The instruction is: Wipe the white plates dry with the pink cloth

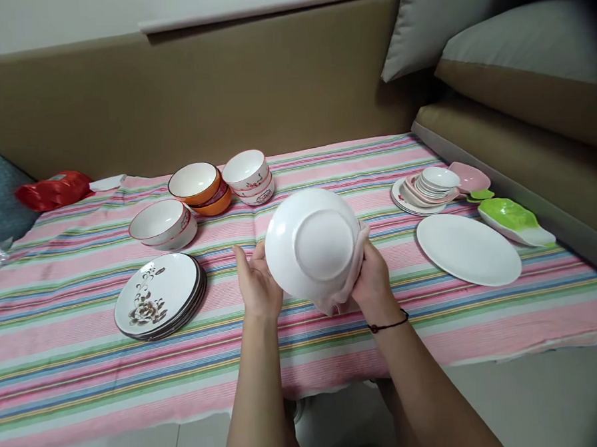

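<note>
A white bowl (291, 270) is held up in front of me, its underside and round foot ring facing me. My right hand (372, 276) grips its right edge through a pale pink cloth (360, 250), which hangs below the rim. At the bowl's left edge is my left hand (260, 285), palm turned up and thumb stretched away. Its fingertips are partly hidden behind the bowl, so I cannot tell how firmly they touch it. The inside of the bowl is out of sight.
On the striped cloth (100, 367) stand flower-patterned plates (155, 294), white bowls (161, 224), orange bowls (195, 182) and more bowls (246, 169). At right lie an oval plate (467, 249), stacked small dishes (439, 179) and a green leaf-shaped dish (513, 219). Sofa cushions (527, 98) border the right.
</note>
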`<control>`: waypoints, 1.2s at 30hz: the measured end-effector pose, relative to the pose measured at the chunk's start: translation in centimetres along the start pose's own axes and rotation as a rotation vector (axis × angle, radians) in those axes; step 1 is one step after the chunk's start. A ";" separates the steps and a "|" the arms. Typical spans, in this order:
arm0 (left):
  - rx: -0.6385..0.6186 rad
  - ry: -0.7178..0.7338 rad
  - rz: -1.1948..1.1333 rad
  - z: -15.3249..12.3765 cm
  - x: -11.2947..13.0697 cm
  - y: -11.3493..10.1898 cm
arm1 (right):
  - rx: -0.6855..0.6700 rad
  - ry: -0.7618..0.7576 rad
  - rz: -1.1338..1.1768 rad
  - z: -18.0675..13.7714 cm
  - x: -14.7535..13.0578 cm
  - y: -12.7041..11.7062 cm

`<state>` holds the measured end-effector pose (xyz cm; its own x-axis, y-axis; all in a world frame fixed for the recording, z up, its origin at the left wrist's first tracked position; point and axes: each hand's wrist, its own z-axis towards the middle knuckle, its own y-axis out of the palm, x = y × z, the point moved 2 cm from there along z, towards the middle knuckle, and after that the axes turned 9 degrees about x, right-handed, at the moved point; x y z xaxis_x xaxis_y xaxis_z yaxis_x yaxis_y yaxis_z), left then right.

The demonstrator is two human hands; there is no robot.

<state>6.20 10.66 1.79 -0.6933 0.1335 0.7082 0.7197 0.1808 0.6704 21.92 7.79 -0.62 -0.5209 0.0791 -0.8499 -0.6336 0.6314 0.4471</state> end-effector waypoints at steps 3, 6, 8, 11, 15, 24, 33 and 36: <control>0.001 -0.053 0.119 0.0 0.2 -0.5 | 0.075 -0.062 -0.161 -0.3 -1.0 -0.5; -0.019 -0.188 0.233 -0.2 -0.1 -1.0 | 0.043 -0.100 -0.278 -0.7 -1.0 -0.5; -0.042 -0.229 0.269 -0.4 -0.2 -1.3 | 0.072 -0.151 -0.312 -0.8 -0.5 -0.7; -0.057 -0.228 0.258 -0.5 -0.4 -1.4 | 0.126 -0.275 -0.383 -0.6 -0.1 -0.8; -0.036 -0.170 0.150 -0.5 -1.0 -0.8 | 0.069 -0.444 -0.505 -0.4 -0.5 -0.3; 0.140 -0.195 -0.137 0.3 -2.8 0.5 | -0.642 -0.931 -0.961 -4.1 2.6 3.4; -0.010 -0.216 -0.011 0.0 -3.0 0.5 | -0.521 -0.961 -0.846 -2.7 1.1 2.7; -0.056 -0.213 0.065 -0.4 -3.6 0.5 | -0.370 -1.005 -0.972 -1.5 0.7 2.1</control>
<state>9.08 9.92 -0.31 -0.6335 0.3465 0.6918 0.7601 0.1118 0.6401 19.39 8.03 0.19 0.7100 0.3398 -0.6168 -0.6863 0.5300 -0.4981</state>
